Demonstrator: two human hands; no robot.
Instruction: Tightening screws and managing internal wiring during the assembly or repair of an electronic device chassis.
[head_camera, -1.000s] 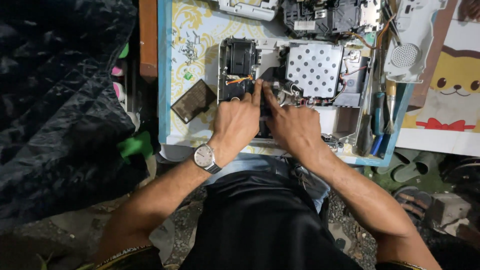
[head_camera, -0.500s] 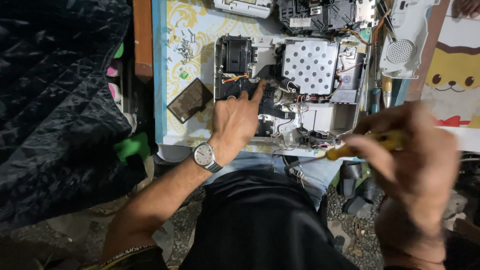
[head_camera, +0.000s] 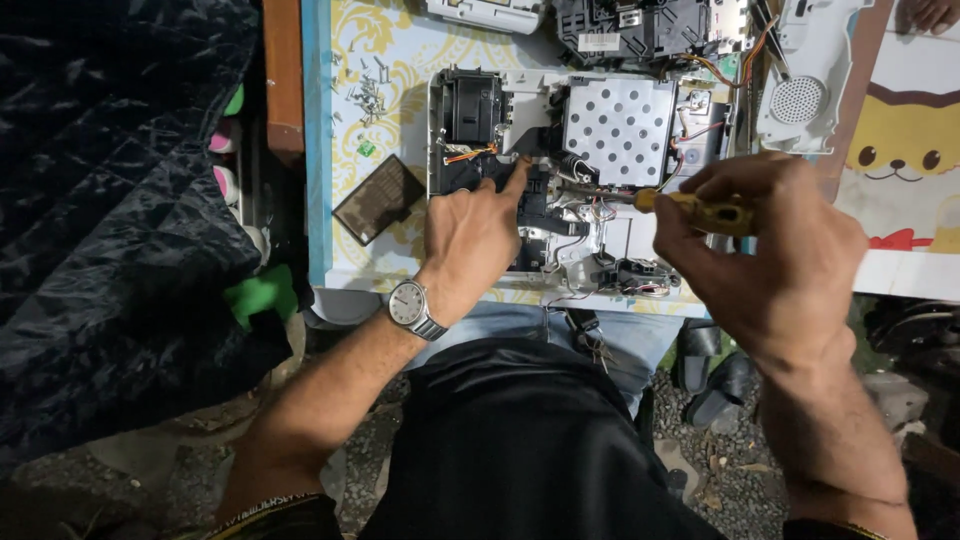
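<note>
An opened electronic device (head_camera: 640, 250) with a white case, black parts, wires and a perforated metal plate (head_camera: 618, 132) lies on a yellow-patterned table top (head_camera: 390, 60). My left hand (head_camera: 470, 240) rests on the device's black left part, its index finger pointing up onto it. It wears a wristwatch (head_camera: 410, 305). My right hand (head_camera: 765, 250) grips a yellow-handled screwdriver (head_camera: 700, 208), whose metal shaft points left into the device's middle near the wires.
A small dark rectangular panel (head_camera: 378, 198) and several loose screws (head_camera: 368, 92) lie left of the device. More disassembled parts (head_camera: 640, 28) and a white cover with a round grille (head_camera: 798, 100) sit behind. A dark quilted cloth (head_camera: 110, 200) lies at left, a cartoon-animal picture (head_camera: 905, 150) at right.
My right hand left the device, picked up the yellow screwdriver at the right, and has brought it back so the tip points into the device. My left hand stayed on the black part.
</note>
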